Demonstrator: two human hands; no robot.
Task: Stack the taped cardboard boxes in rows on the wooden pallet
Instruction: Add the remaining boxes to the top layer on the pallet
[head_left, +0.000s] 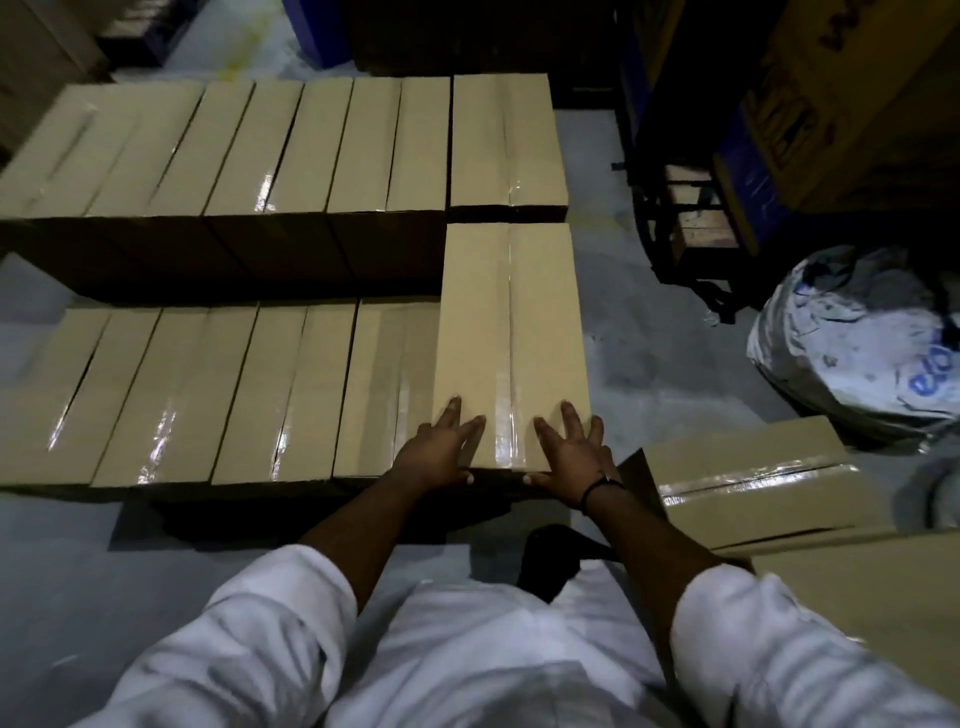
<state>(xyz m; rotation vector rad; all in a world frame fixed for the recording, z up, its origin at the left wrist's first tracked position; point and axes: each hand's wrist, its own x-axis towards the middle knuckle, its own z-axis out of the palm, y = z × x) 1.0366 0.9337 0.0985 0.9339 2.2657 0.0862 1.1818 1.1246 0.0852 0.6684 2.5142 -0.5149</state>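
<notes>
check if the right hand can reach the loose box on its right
Probably yes: the right hand lies flat on the top box, gripping nothing, and the loose box sits close beside its wrist, nothing between.

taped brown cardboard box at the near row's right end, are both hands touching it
Touching. Head view shows the left hand and right hand, fingers spread flat, on top of the taped brown cardboard box.

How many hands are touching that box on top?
2: the left hand and the right hand, both flat on the near end of the top box. No others show.
</notes>
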